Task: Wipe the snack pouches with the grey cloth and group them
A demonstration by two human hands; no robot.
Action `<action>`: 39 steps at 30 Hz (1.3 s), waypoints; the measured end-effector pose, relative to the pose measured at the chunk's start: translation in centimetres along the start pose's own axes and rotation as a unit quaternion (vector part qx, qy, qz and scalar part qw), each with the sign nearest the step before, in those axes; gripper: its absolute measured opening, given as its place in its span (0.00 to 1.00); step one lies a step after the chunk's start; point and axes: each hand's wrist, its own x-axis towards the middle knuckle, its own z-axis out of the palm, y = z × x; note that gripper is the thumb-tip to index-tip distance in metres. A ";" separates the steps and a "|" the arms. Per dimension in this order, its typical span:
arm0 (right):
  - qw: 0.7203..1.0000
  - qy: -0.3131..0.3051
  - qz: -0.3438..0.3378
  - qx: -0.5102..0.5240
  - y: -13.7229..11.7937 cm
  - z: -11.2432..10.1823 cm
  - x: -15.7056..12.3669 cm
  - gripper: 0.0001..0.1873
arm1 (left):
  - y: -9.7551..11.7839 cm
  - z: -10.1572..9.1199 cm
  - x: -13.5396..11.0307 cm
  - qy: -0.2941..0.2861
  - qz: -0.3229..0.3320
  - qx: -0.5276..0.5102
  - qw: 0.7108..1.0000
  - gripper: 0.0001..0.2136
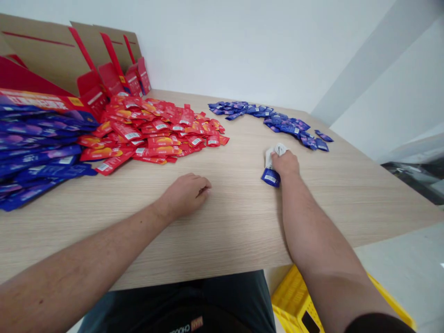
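Our right hand (285, 165) is closed around a blue sachet (270, 177) and a crumpled white piece (277, 150), though we cannot tell what that piece is. It presses them to the wood-grain tabletop (236, 222), just short of the loose blue sachets (284, 122) strewn near the far edge. Our left hand (183, 196) rests empty, its fingers (203, 189) loosely curled. Toward the far left corner spreads a heap of red sachets (156, 134), beside a bank of larger blue packets (38, 157) at the left edge. Open red-and-brown cardboard boxes (104, 69) stand behind them. The sachets lie loose, and we see none inside the boxes.
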 end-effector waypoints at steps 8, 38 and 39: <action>0.999 0.002 -0.035 -0.011 -1.3 0.8 -0.3 0.30 | 0.0 -0.3 0.1 -0.004 0.005 -0.007 1.000 0.12; 0.676 -0.157 -0.120 0.710 -9.7 0.9 -9.2 0.29 | 2.3 0.4 0.4 -0.001 -0.204 -0.380 0.902 0.16; 0.656 -0.175 -0.119 0.724 -10.2 0.5 -10.3 0.28 | 2.7 0.6 0.4 -0.014 -0.212 -0.447 0.869 0.16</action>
